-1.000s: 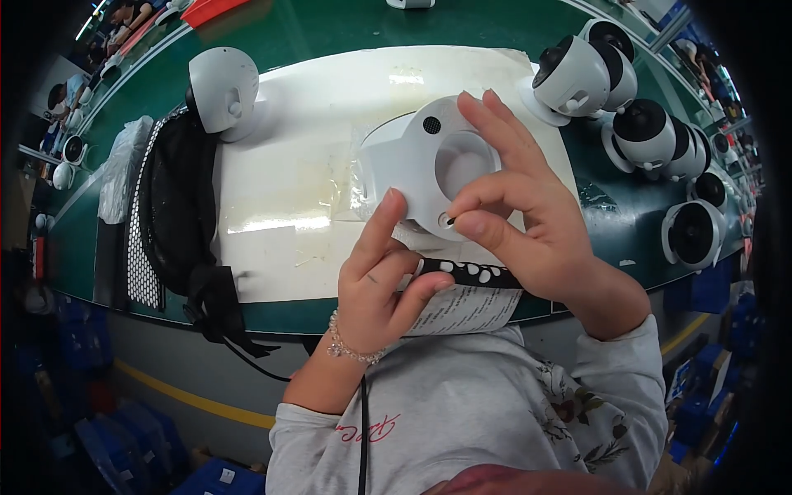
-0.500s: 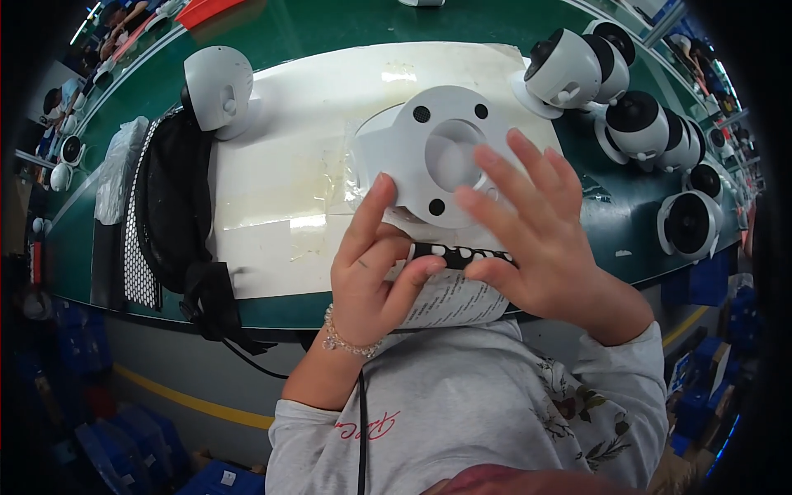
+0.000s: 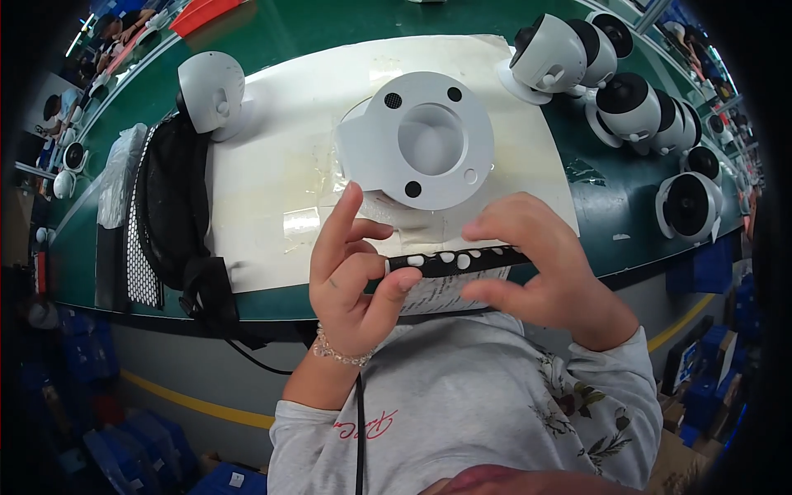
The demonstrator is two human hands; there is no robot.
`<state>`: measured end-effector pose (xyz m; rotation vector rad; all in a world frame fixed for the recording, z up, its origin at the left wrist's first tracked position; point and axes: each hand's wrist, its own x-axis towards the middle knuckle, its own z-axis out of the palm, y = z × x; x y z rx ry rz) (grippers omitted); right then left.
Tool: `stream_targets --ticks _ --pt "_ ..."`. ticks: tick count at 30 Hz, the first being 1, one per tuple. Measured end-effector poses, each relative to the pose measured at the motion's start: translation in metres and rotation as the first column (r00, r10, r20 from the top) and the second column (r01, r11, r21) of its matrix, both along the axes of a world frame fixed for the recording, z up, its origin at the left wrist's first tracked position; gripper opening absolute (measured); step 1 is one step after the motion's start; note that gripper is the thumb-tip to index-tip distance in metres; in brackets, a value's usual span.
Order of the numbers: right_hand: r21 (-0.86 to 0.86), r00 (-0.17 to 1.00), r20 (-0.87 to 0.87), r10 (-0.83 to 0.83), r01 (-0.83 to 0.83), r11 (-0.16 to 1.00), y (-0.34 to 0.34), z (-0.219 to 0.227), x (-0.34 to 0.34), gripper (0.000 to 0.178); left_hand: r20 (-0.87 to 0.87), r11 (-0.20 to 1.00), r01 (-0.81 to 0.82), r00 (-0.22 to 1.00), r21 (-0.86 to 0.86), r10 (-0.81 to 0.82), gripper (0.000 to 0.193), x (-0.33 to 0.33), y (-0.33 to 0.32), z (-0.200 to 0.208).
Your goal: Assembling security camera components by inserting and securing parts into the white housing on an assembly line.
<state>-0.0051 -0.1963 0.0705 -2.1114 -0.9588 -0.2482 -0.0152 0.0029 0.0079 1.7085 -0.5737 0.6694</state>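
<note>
My left hand [image 3: 351, 280] pinches the left end of a narrow black strip [image 3: 433, 263] with white rounded gaps along it, its index finger pointing up. Around the strip's right part my right hand [image 3: 540, 268] is curved, thumb and fingers apart; whether it touches the strip I cannot tell. Just beyond the hands a white camera-like device [image 3: 375, 136] lies with its round base upward. The base has a round hollow [image 3: 431, 140] in its middle. Three black round pads [image 3: 412, 190] sit near its rim, and a plain white circle [image 3: 470, 176] shows at the lower right.
A white board [image 3: 272, 165] covers the green table [image 3: 305, 41]. One white device [image 3: 210, 91] stands far left beside a black mesh pouch [image 3: 173, 202]. Several similar devices [image 3: 631, 111] stand at the right. A printed sheet [image 3: 445, 293] lies under the strip.
My right hand has drawn back from the device's base down to the strip. The left hand has lowered its index finger away from the base and still holds the strip.
</note>
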Motion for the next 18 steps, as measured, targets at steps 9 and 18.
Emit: stream_targets --ticks 9,18 --pt "0.060 0.991 0.133 0.030 -0.038 0.997 0.015 -0.011 0.001 0.021 0.053 0.999 -0.025 0.998 0.025 0.023 0.031 -0.002 -0.005 0.003" --pt "0.109 0.986 0.145 -0.081 0.066 0.992 0.001 -0.006 0.015 0.010 -0.026 0.999 -0.038 0.999 0.034 0.039 0.030 0.002 -0.003 0.003"
